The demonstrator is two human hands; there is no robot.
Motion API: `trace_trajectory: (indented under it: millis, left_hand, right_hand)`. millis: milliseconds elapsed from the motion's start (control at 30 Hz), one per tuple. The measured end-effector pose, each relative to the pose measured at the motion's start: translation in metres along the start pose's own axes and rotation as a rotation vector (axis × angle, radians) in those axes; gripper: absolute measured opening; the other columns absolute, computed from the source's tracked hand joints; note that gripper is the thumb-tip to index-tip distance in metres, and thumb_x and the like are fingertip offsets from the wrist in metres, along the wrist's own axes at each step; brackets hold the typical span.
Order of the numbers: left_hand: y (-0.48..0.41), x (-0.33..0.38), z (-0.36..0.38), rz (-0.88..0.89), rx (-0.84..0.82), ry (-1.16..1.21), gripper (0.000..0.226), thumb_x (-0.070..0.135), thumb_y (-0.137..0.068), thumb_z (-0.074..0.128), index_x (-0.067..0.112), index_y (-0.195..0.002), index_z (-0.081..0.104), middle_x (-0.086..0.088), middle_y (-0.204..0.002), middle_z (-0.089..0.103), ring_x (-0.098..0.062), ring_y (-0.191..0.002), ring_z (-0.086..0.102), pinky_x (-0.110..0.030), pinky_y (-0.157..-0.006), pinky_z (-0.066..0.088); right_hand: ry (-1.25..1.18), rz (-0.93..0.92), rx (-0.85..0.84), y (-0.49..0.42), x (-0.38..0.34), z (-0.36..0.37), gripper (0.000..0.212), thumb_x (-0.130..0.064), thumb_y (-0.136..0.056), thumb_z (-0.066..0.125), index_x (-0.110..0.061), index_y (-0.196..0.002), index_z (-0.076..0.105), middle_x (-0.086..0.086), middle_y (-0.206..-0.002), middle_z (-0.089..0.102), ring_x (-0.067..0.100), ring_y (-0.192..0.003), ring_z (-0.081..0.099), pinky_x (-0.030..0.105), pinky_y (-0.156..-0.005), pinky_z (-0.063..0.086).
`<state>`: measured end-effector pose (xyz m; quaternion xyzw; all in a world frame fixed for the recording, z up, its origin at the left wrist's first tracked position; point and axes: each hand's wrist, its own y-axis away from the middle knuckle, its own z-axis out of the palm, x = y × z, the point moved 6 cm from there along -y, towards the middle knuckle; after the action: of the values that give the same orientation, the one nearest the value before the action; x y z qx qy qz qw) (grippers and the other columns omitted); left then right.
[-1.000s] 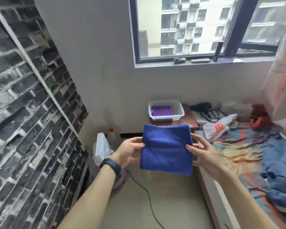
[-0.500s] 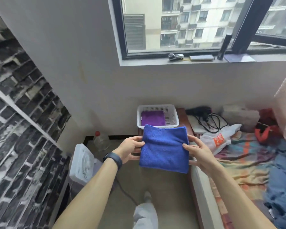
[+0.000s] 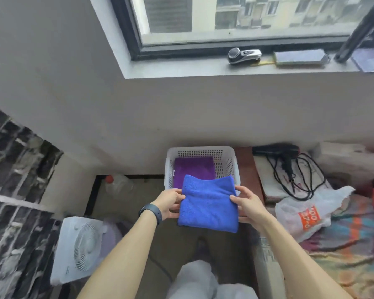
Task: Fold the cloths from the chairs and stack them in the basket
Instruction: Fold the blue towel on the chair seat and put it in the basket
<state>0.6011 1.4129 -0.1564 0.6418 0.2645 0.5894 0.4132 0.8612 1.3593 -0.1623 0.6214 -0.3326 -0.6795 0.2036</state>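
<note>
Folded blue cloth (image 3: 208,207), centre frame, is pinched at its side edges in the grip of left hand (image 3: 170,202) and right hand (image 3: 246,205), overlapping the near rim of the basket (image 3: 232,162) holding a purple cloth (image 3: 193,171); its sagging upper edge may let the fold open on lowering.

Small lived-in bedroom in a flat. Bed with multicolour sheet (image 3: 343,255) at 4 o'clock, plastic shopping bag (image 3: 307,214) lying on its edge. Hair dryer (image 3: 276,150) with loose cord at 2 o'clock, beside a brown bedside stand (image 3: 245,169) carrying a white basket (image 3: 233,160). Window (image 3: 246,18) at 12–1 o'clock faces apartment blocks; shaver-like gadget (image 3: 244,55) on the sill. Box fan (image 3: 80,249) on the floor at 8, plastic bottle (image 3: 119,184) at 9, brick-pattern wall (image 3: 13,190) along the 8–9 edge.
</note>
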Motion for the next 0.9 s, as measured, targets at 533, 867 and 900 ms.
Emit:
trace_trajectory:
  millis: [533, 867, 900]
  left_hand:
    - [-0.148, 0.086, -0.049, 0.051, 0.309, -0.472, 0.018, 0.015, -0.092, 0.055, 0.025, -0.106, 0.060, -0.004, -0.104, 0.068, -0.029, -0.099, 0.065, -0.042, -0.091, 0.055]
    - [-0.159, 0.093, -0.048, 0.106, 0.496, -1.140, 0.036, 0.042, -0.096, 0.050, 0.027, -0.128, 0.050, -0.005, -0.118, 0.065, -0.032, -0.102, 0.065, -0.038, -0.076, 0.051]
    - [-0.154, 0.095, -0.046, 0.162, 0.536, -1.176, 0.037, 0.042, -0.096, 0.048, 0.024, -0.128, 0.048, -0.005, -0.119, 0.063, -0.031, -0.102, 0.063, -0.037, -0.071, 0.048]
  right_hand:
    - [0.146, 0.012, 0.007, -0.181, -0.047, 0.049, 0.032, -0.016, -0.099, 0.059, -0.044, -0.115, 0.055, 0.002, -0.104, 0.071, 0.020, -0.089, 0.073, 0.038, -0.058, 0.061]
    - [0.190, 0.061, 0.098, -0.208, -0.023, 0.053, 0.033, -0.024, -0.100, 0.058, -0.033, -0.131, 0.049, 0.003, -0.120, 0.067, 0.020, -0.098, 0.068, 0.042, -0.075, 0.062]
    - [0.206, 0.055, 0.115, -0.207, -0.025, 0.054, 0.034, -0.024, -0.100, 0.058, -0.032, -0.132, 0.049, 0.003, -0.122, 0.066, 0.020, -0.100, 0.067, 0.041, -0.077, 0.061]
